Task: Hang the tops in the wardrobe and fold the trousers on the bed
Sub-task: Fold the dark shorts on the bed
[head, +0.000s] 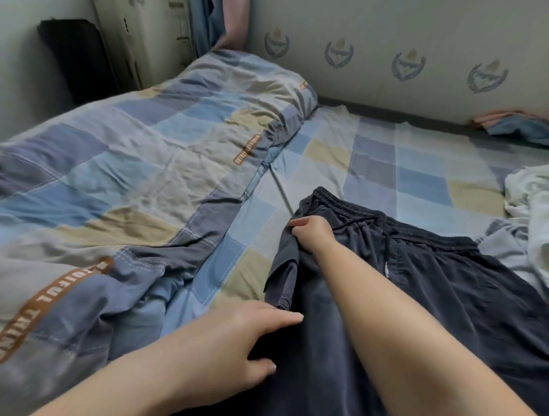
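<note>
Dark trousers (425, 296) lie spread on the bed (374, 160), waistband toward the wall. Right hand (311, 233) has its grip clenched on a bunched fold near the waistband; left hand (240, 343) rests on the left edge, fingers mostly straight, thumb possibly hooked under the fabric. Checked duvet (125, 169) lies left, pale clothes (535, 217) right.

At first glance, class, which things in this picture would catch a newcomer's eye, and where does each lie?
Most striking are the dark navy trousers spread on the bed sheet at lower right, waistband toward the wall. The right hand grips their left edge near the waistband, while the left hand rests with straight fingers lower down that edge. A checked blue duvet lies bunched across the left, and pale clothes are heaped at the right edge.
</note>
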